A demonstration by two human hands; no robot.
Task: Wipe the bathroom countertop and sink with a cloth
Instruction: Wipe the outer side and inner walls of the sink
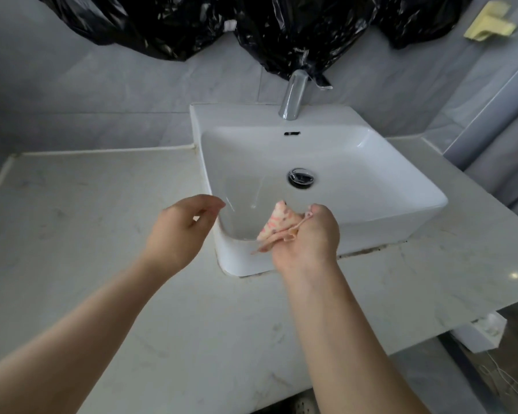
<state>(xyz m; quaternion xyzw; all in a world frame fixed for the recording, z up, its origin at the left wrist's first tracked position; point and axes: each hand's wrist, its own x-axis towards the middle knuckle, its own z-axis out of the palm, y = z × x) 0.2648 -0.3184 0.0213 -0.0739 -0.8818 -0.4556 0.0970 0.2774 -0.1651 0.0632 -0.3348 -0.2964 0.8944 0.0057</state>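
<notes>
A: Right hand [307,234] is bunched tight around the cloth [277,227] over the sink's [386,180] front rim; left hand [181,227] hangs slack, holding nothing.

B: A wad that small could skip counter [87,204] corners, and the tap [293,97] behind might catch knuckles.

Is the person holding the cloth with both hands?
No. Only the right hand grips the pink patterned cloth over the sink; the left hand is open and empty beside it.
</notes>
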